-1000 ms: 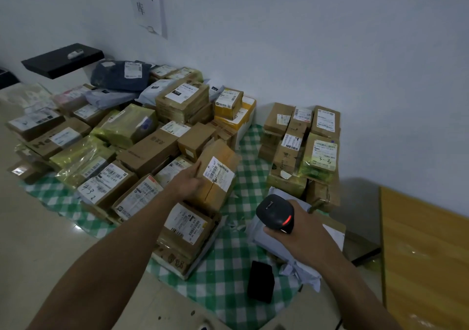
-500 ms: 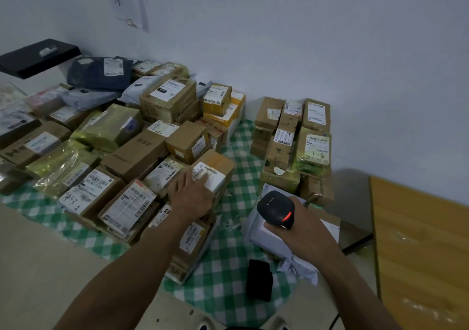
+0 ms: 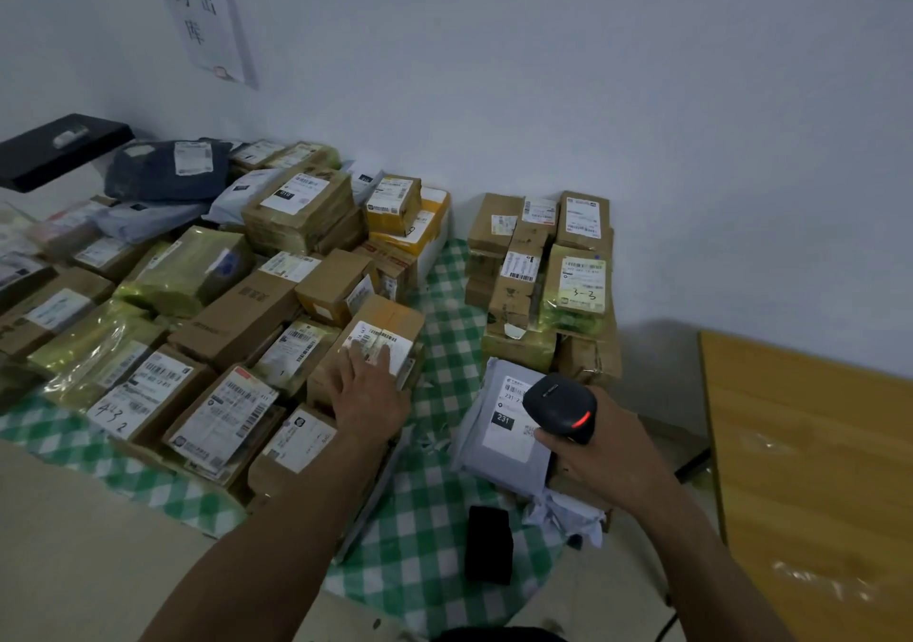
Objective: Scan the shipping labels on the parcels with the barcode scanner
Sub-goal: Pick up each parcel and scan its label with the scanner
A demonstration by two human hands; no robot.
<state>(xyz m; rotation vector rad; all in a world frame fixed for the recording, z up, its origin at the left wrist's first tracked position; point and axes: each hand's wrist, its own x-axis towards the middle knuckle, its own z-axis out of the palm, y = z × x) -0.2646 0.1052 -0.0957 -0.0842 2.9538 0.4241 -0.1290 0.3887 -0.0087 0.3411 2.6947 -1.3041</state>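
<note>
checked cloth (image 3: 447, 537), left hand (image 3: 368, 394) on parcel (image 3: 383, 327), right hand (image 3: 610, 458) holding scanner (image 3: 560, 406)

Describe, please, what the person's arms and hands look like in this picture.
The left hand and right hand are bare, without gloves; I see no rings, watch or bracelet. The left forearm and right forearm are uncovered down to the frame's lower edge, so no sleeve shows. The dim light could hide small details.
</note>
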